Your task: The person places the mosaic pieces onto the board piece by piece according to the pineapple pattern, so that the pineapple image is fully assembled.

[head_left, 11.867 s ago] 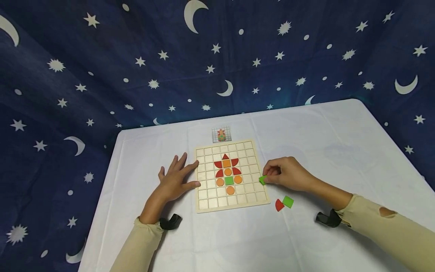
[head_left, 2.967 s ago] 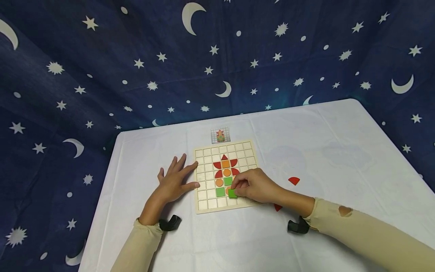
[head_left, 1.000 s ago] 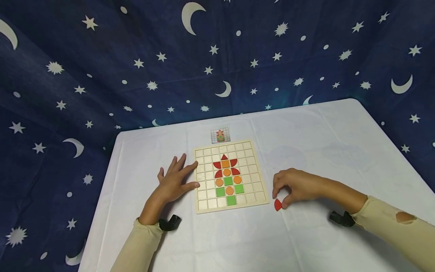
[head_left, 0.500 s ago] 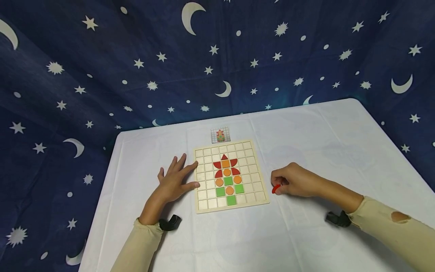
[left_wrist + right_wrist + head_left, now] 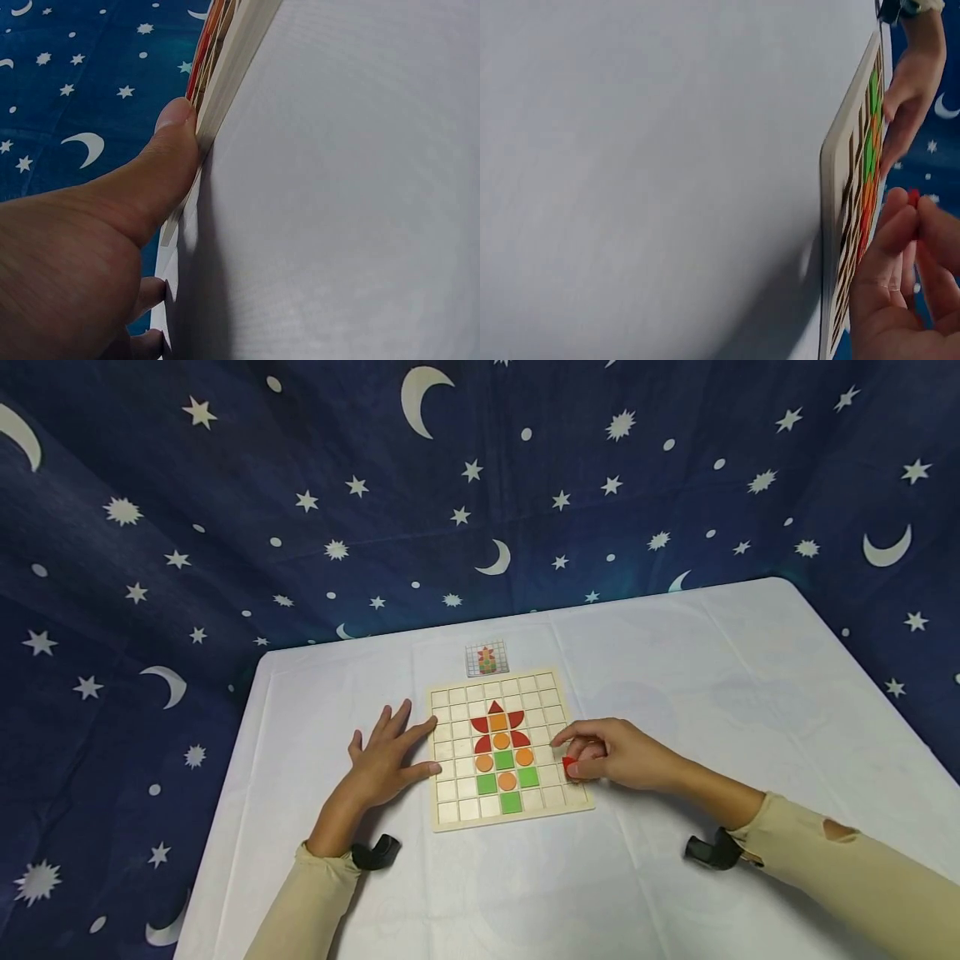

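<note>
A wooden grid board lies on the white table. Set into its cells are red, orange and green tiles, among them a green square and an orange disc. My left hand rests at the board's left edge, fingers spread, with index finger and thumb touching the rim. In the left wrist view, the thumb presses on that rim. Over the right edge of the board, my right hand pinches a red quarter-circle tile, mostly covered by fingers in the right wrist view.
A small pattern card with a coloured figure on a grid lies behind the board. White cloth covers the table. A dark blue curtain with moons and stars hangs behind and at the sides.
Green squares were added to the board's lower rows. My right hand then picked up red quarter-circle tile from the table and moved left to the board. The left hand stays put.
</note>
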`<state>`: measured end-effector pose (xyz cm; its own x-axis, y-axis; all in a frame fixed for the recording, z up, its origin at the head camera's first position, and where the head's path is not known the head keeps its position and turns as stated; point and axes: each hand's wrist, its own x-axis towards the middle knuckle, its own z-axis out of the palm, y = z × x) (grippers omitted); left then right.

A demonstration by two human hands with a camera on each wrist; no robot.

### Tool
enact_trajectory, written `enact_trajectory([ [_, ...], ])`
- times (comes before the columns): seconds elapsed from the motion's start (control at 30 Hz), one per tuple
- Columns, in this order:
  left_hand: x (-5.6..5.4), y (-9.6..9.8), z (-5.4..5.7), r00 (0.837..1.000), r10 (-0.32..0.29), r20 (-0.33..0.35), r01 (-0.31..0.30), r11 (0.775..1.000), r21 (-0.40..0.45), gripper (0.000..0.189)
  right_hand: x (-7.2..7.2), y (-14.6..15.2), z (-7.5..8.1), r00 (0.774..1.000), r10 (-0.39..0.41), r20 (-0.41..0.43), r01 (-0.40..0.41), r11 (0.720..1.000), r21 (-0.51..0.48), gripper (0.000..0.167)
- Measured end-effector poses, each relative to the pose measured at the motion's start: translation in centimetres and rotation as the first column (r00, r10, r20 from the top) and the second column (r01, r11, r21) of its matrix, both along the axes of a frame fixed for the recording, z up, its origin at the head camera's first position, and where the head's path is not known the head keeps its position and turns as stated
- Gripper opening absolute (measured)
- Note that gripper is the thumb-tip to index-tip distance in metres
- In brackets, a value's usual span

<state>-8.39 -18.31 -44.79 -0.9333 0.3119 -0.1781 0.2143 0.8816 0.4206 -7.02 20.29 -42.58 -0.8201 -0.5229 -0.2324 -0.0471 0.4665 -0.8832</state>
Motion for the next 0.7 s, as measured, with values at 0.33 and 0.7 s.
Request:
enact_trajectory([
  [0.33, 0.0, 0.1, 0.0, 1.0, -0.005, -0.005, 0.005, 1.0, -0.01, 0.077, 1.4, -2.8, -0.5, 0.997, -0.061, -0.052, 0.063, 0.998, 0.032, 0.014],
  [0.7, 0.0, -0.1, 0.1, 1.0, -0.006, -0.004, 0.006, 1.0, -0.01, 0.077, 2.6, -4.9, -1.3, 0.969, -0.014, -0.246, 0.037, 0.996, 0.087, 0.018],
])
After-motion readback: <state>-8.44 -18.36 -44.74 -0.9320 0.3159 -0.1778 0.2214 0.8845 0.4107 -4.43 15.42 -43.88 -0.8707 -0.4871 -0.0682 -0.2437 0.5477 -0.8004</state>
